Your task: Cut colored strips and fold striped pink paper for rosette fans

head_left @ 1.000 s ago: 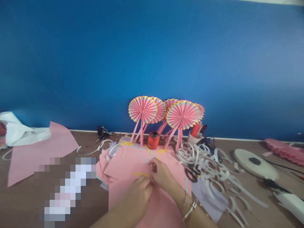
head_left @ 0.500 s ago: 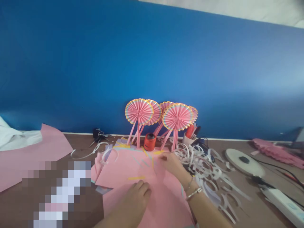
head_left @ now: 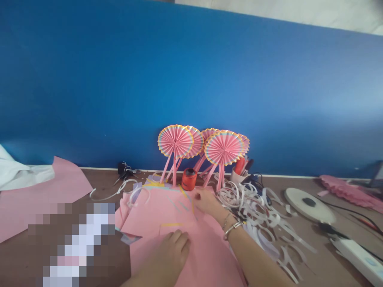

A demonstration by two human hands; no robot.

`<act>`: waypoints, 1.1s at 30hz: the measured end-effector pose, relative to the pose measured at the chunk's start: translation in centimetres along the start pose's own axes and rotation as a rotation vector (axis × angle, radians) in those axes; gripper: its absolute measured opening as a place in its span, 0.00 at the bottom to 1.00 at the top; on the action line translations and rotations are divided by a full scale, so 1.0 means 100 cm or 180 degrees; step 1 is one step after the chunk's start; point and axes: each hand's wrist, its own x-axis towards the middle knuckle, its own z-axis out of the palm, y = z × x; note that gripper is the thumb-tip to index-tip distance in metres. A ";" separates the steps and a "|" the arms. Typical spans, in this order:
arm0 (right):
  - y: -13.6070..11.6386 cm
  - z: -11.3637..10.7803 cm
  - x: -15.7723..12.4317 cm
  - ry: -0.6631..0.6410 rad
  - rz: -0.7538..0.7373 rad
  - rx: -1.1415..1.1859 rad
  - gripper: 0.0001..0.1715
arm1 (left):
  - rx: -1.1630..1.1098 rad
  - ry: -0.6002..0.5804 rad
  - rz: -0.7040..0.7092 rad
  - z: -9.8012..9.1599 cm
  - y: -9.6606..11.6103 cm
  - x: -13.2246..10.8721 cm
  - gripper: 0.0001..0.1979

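Note:
My left hand lies on a large pink paper sheet, its fingers together and bent a little, palm down. A thin yellow strip lies just beyond its fingertips. Farther up the sheets is my right hand, thumb and fingers drawn together in a pinch near another narrow yellow strip; whatever is between the fingertips is too small to make out. Two bracelets circle the right wrist. Several pink sheets overlap under both hands, with thin pale-blue strips scattered on top.
Round pleated pink paper fans stand behind the sheets by a red-orange roll. Curled white paper strips pile up at right, near a white disc and power strip. Keys lie at left. A blue panel rises behind.
My right hand has shifted left and slightly up over the pink sheets, its fingers moving off a yellow strip near the roll. The left hand stays almost in place.

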 end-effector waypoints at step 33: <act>-0.058 -0.029 -0.065 -0.0472 0.0000 0.2269 0.02 | -0.3496 0.1756 -0.1915 -0.030 -0.009 0.008 0.08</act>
